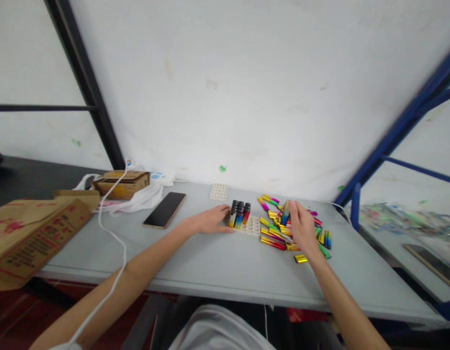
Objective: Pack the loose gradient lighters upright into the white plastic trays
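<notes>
Two cardboard boxes are parked at the left end: a big one [39, 238] with red marks, then a smaller one [125, 185] farther back, with a white plastic bag [148, 199] bunched up around it. A white cable [112, 231] hangs down across that side and over the left forearm. Next along is a phone [165, 209] lying flat on the grey table [210, 267], screen dark. Then comes the left hand [212, 221], thumb and fingers apart, right up at the left side of a little block of upright lighters [239, 214] with black tops. Can't tell if it's actually pressing on them. They're packed at the left end of a white studded tray [253, 226], right part still bare, and a spare white tray [219, 191] lies behind, near the wall [247, 97]. Right of that it's a messy heap of shiny loose lighters [272, 243], gold, red, green and so on. Over the heap, the right hand [301, 226] has one blue-and-gold lighter [285, 214] pinched upright-ish in its fingers. Far right, a blue metal frame [378, 150] slants up.
</notes>
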A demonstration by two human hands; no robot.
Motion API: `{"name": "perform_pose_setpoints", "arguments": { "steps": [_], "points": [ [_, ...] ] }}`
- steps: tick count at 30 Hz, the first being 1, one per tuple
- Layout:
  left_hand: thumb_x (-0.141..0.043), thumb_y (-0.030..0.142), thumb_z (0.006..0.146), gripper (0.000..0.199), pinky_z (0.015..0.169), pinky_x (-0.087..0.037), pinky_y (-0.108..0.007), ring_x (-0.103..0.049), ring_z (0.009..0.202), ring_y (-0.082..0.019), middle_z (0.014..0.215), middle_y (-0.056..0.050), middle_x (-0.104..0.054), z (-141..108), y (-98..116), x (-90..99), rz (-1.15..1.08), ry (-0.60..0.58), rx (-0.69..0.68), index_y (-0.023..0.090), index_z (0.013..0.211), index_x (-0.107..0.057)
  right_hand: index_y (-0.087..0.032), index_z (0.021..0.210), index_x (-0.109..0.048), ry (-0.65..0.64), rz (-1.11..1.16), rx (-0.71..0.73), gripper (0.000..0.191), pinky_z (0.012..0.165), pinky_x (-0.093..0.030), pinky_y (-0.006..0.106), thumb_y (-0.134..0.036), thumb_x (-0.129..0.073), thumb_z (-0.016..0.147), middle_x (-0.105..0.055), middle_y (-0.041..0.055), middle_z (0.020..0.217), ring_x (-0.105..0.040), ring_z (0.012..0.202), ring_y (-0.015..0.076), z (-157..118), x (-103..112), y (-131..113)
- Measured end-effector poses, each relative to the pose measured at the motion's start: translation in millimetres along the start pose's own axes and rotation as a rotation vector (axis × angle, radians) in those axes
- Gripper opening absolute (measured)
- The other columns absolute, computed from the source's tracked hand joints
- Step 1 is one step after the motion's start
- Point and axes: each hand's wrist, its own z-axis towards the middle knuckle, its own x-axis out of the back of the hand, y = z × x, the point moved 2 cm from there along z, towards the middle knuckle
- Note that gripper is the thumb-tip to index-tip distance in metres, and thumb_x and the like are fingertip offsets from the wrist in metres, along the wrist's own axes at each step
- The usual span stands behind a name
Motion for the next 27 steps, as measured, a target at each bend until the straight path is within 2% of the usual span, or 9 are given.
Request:
{"name": "perform_pose_setpoints", "arguments": {
  "steps": [3, 5, 7, 9, 13, 18, 21, 23, 27],
  "points": [
    [-0.065, 0.065, 0.097, 0.073, 0.122, -0.038, -0.040, -0.052, 0.142, -0.034, 0.154, -0.021, -0.052, -1.1, 1.1, 0.8, 0.004, 0.001, -0.005, 0.013, 0.146, -0.051, -0.024, 0.075, -0.054, -0.070, 0.373, -0.209, 0.058, 0.046, -0.037, 0.029, -0.080, -0.056, 0.092, -0.047, -0.0039, 0.056, -0.044, 0.049, 0.0148, 19.2, -25.1, -8.3],
    [-0.065, 0.065, 0.097, 0.072, 0.122, -0.039, -0.041, -0.052, 0.142, -0.034, 0.154, -0.020, -0.053, -1.6, 1.4, 1.0, 0.000, 0.012, -0.019, 0.015, 0.147, -0.051, -0.024, 0.076, -0.054, -0.145, 0.565, -0.284, 0.055, 0.043, -0.032, 0.027, -0.076, -0.068, 0.086, -0.052, -0.0046, 0.057, -0.040, 0.045, 0.0114, 28.5, -39.7, -14.7],
    [-0.065, 0.065, 0.097, 0.071, 0.122, -0.039, -0.043, -0.052, 0.141, -0.035, 0.154, -0.020, -0.053, -1.9, 1.6, 0.9, -0.013, 0.021, -0.030, 0.015, 0.146, -0.051, -0.023, 0.081, -0.057, -0.210, 0.689, -0.323, 0.051, 0.044, -0.037, 0.026, -0.069, -0.078, 0.081, -0.066, -0.0007, 0.066, -0.047, 0.047, 0.0108, 35.1, -50.4, -19.5],
    [-0.066, 0.065, 0.097, 0.072, 0.122, -0.039, -0.043, -0.053, 0.141, -0.035, 0.154, -0.020, -0.053, -2.0, 1.9, 0.9, -0.019, 0.022, -0.029, 0.014, 0.146, -0.052, -0.023, 0.086, -0.059, -0.240, 0.770, -0.353, 0.047, 0.053, -0.048, 0.027, -0.062, -0.084, 0.076, -0.077, 0.0048, 0.081, -0.059, 0.055, 0.0129, 38.8, -57.8, -20.3],
    [-0.066, 0.065, 0.097, 0.073, 0.120, -0.040, -0.040, -0.053, 0.141, -0.035, 0.153, -0.021, -0.053, -1.7, 3.1, 1.3, -0.014, 0.012, -0.018, 0.013, 0.145, -0.051, -0.024, 0.084, -0.056, -0.263, 0.838, -0.383, 0.043, 0.073, -0.062, 0.035, -0.051, -0.087, 0.072, -0.081, 0.0078, 0.093, -0.073, 0.074, 0.0193, 36.3, -66.8, -12.3],
    [-0.065, 0.063, 0.098, 0.073, 0.121, -0.038, -0.041, -0.052, 0.142, -0.035, 0.155, -0.020, -0.051, -1.2, 3.3, 1.6, -0.023, 0.008, -0.011, 0.013, 0.148, -0.049, -0.027, 0.116, -0.059, -0.366, 0.842, -0.407, 0.051, 0.083, -0.064, 0.041, -0.043, -0.083, 0.074, -0.078, 0.0032, 0.097, -0.078, 0.085, 0.0236, 23.7, -72.4, -4.6],
    [-0.065, 0.064, 0.097, 0.073, 0.122, -0.037, -0.039, -0.052, 0.142, -0.034, 0.155, -0.019, -0.052, -0.9, 2.2, 1.5, -0.015, 0.001, -0.006, 0.013, 0.148, -0.050, -0.026, 0.115, -0.058, -0.399, 0.841, -0.415, 0.048, 0.079, -0.063, 0.039, -0.038, -0.078, 0.074, -0.072, -0.0013, 0.090, -0.077, 0.079, 0.0215, 20.1, -76.1, -4.1],
    [-0.065, 0.065, 0.097, 0.073, 0.123, -0.037, -0.040, -0.052, 0.142, -0.034, 0.155, -0.019, -0.052, -0.7, 1.5, 1.3, -0.009, -0.003, -0.005, 0.014, 0.147, -0.051, -0.026, 0.108, -0.056, -0.404, 0.834, -0.397, 0.038, 0.069, -0.060, 0.034, -0.038, -0.072, 0.075, -0.066, -0.0040, 0.080, -0.072, 0.071, 0.0185, 20.1, -78.8, -4.3],
    [-0.065, 0.066, 0.097, 0.072, 0.122, -0.039, -0.040, -0.053, 0.141, -0.034, 0.154, -0.019, -0.053, -0.4, 1.4, 1.4, -0.002, -0.006, 0.004, 0.014, 0.145, -0.052, -0.027, 0.097, -0.049, -0.382, 0.853, -0.397, 0.032, 0.049, -0.041, 0.025, -0.041, -0.070, 0.078, -0.063, -0.0051, 0.075, -0.054, 0.053, 0.0119, 22.2, -78.8, -4.1]
  ]
}}
